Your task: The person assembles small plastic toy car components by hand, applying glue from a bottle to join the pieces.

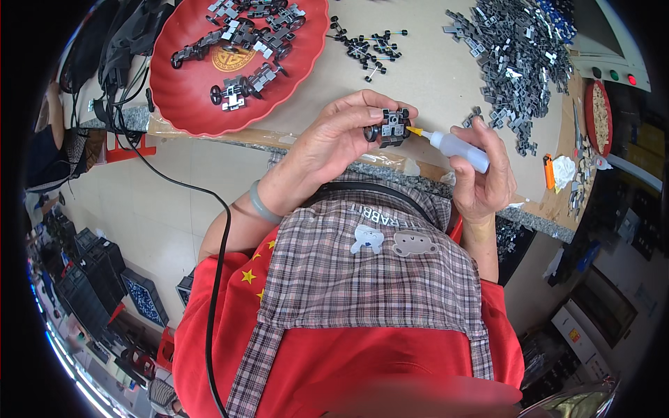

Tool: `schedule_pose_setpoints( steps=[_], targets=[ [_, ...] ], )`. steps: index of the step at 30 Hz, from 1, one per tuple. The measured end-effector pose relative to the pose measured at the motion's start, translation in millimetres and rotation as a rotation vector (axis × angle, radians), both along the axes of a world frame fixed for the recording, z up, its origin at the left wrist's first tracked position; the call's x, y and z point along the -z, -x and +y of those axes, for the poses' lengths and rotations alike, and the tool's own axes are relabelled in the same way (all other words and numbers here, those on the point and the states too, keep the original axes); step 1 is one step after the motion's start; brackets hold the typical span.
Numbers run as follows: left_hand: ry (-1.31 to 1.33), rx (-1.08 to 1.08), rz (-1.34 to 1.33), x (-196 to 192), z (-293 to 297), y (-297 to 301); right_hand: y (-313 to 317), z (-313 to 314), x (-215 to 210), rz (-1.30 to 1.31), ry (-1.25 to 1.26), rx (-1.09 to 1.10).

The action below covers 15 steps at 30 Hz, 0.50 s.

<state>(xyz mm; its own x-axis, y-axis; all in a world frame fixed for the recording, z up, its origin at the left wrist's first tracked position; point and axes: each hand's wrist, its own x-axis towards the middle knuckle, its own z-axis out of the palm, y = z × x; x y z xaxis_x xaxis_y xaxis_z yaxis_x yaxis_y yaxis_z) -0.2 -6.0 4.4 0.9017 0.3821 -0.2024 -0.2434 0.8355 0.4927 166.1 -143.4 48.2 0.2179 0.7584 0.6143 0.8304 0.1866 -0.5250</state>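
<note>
– Over the near edge of the desk, what do the fingers of the left hand hold?
– A wheeled block, pinched between them.
– And the right hand?
– Closed round a bottle, its yellow nozzle at the block; whether they touch, I can't tell.
– Around them?
– A red tray of similar blocks leftward, rods beyond, a grey heap rightward.

I'm on the head camera here, a wide fisheye, looking steeply down over the plaid apron to the tabletop; left hand and right hand sit close, just above mid-frame, while the floor stretches off toward the left.
</note>
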Motion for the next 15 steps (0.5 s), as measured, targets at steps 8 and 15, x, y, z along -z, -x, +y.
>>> schedule_pose_setpoints(
  steps=[8,15],
  targets=[
    [-0.012,0.011,-0.027,-1,1,-3,-17,-8,1,0.447,-0.074,0.016],
    [-0.031,0.010,0.034,-1,2,2,-59,-13,-3,0.919,0.064,0.211]
  ],
)
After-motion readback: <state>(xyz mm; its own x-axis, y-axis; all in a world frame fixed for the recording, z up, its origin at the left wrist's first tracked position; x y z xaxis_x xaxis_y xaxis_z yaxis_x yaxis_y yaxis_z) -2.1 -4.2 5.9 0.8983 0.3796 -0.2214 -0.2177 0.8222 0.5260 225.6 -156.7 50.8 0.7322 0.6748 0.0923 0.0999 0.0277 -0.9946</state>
